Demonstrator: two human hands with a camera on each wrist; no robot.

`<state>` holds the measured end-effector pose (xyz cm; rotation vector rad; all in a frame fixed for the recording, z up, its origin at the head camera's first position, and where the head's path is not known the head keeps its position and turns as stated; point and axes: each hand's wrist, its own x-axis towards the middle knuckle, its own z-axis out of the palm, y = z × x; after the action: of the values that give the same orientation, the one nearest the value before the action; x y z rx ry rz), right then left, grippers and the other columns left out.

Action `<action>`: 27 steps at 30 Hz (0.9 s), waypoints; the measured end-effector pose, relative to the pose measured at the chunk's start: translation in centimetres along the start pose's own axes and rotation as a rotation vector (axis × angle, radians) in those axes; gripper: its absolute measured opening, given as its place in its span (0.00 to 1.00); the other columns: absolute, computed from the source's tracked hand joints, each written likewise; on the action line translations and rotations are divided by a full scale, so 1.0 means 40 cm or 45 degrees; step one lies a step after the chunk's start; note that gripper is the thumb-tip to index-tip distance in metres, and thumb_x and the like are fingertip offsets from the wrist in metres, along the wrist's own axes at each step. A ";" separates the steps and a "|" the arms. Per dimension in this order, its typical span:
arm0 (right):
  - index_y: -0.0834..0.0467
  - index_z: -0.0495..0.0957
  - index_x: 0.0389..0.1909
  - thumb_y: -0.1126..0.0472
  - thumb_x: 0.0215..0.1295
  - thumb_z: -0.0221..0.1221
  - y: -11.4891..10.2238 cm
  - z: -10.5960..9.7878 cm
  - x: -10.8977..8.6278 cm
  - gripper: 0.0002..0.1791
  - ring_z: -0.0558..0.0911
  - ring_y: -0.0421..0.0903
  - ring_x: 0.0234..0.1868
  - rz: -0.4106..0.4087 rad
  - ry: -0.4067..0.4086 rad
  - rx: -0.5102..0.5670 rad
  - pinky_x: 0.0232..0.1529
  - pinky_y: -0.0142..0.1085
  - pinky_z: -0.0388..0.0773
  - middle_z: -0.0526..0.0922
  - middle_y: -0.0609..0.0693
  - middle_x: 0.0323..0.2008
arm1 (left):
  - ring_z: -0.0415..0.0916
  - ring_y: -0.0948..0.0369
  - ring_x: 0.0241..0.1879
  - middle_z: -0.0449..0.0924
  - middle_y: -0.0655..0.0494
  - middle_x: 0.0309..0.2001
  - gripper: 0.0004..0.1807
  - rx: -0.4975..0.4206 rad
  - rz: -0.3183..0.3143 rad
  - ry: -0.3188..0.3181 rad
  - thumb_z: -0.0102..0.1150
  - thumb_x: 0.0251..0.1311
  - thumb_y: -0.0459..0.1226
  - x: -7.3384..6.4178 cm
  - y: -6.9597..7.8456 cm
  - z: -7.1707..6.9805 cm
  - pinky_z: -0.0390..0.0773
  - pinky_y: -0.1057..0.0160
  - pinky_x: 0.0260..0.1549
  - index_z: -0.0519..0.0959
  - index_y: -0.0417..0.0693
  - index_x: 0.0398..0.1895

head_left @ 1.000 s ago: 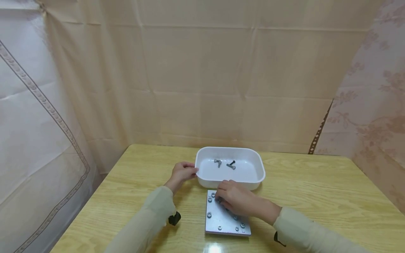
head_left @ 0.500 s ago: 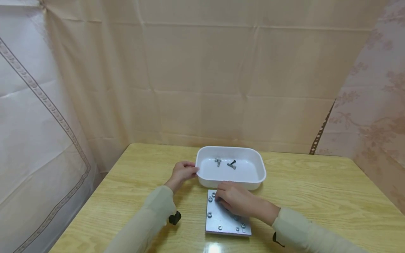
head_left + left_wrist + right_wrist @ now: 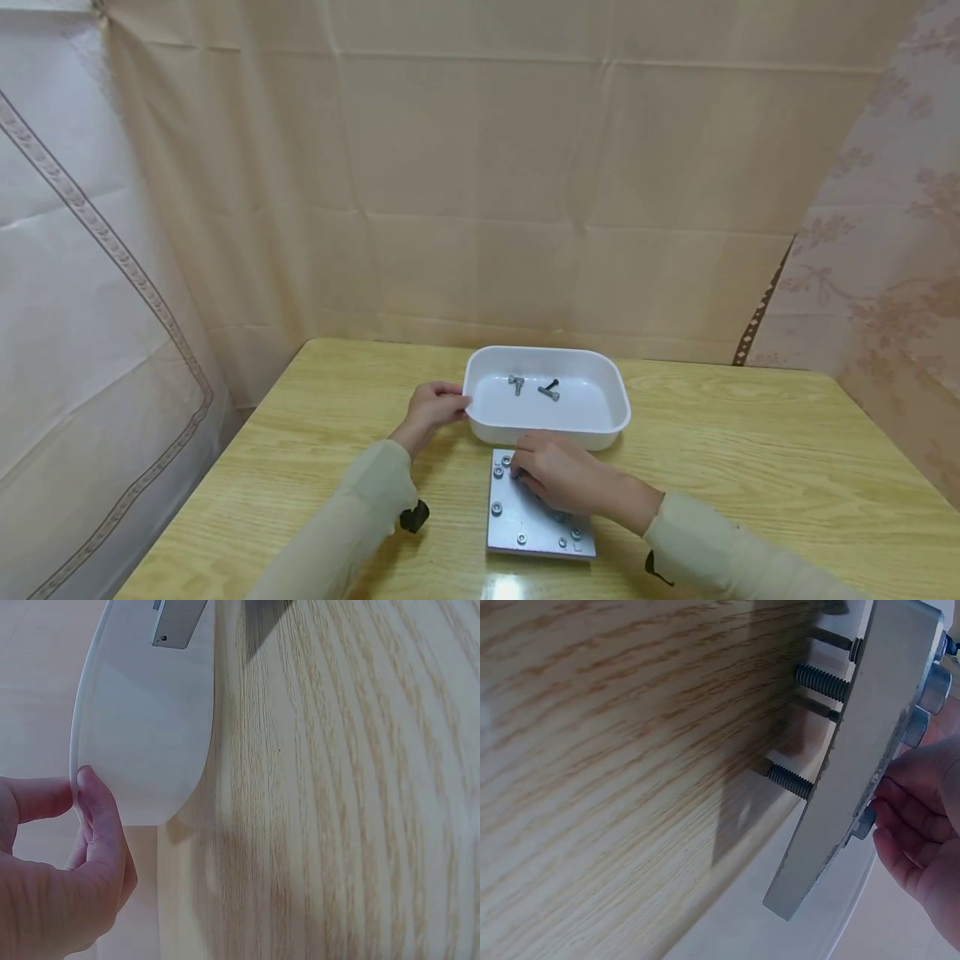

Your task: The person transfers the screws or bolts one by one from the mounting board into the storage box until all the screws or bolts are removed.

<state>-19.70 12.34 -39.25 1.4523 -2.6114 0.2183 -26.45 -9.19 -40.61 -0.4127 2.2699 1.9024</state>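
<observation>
My left hand [image 3: 433, 410] pinches the left rim of a white plastic tray [image 3: 551, 435]. In the left wrist view, the thumb and fingers [image 3: 105, 817] lie on either side of its thin wall [image 3: 146, 735]. Just in front of the tray is a silver metal plate [image 3: 517, 521] with several socket-head bolts in it. My right hand [image 3: 562, 471] is over the plate's far part, with fingers curled down at a bolt, largely hidden under them. From the right wrist, fingertips [image 3: 892, 817] meet the plate's face beside bolt heads [image 3: 915, 726]; threaded shanks [image 3: 789, 781] stick out underneath.
Inside the tray lie several loose bolts: silver ones [image 3: 517, 383] at left and a black one [image 3: 552, 384] near the middle. All this rests on a wood-grain table [image 3: 735, 450]. A beige cloth [image 3: 480, 167] hangs behind the table's far edge.
Both hands, tray and plate stay practically in place. The right fingers shift slightly at the bolt, whose dark head showed more a second ago.
</observation>
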 end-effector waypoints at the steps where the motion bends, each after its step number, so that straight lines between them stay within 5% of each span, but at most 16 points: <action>1: 0.53 0.83 0.36 0.62 0.59 0.64 0.000 0.000 0.001 0.05 0.80 0.38 0.39 -0.005 0.003 -0.002 0.45 0.29 0.81 0.83 0.44 0.34 | 0.80 0.56 0.38 0.79 0.40 0.46 0.16 -0.002 0.000 0.000 0.62 0.57 0.31 0.000 0.000 0.000 0.85 0.62 0.43 0.77 0.33 0.48; 27: 0.53 0.82 0.37 0.63 0.61 0.62 -0.001 -0.006 0.005 0.05 0.80 0.38 0.41 0.029 -0.059 0.057 0.46 0.28 0.81 0.83 0.44 0.36 | 0.80 0.57 0.38 0.78 0.39 0.49 0.17 0.005 -0.029 -0.009 0.63 0.58 0.33 0.001 0.002 0.000 0.85 0.61 0.45 0.77 0.35 0.51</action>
<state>-19.77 12.22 -38.99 1.4599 -2.6774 0.2496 -26.50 -9.18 -40.55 -0.4283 2.2543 1.8859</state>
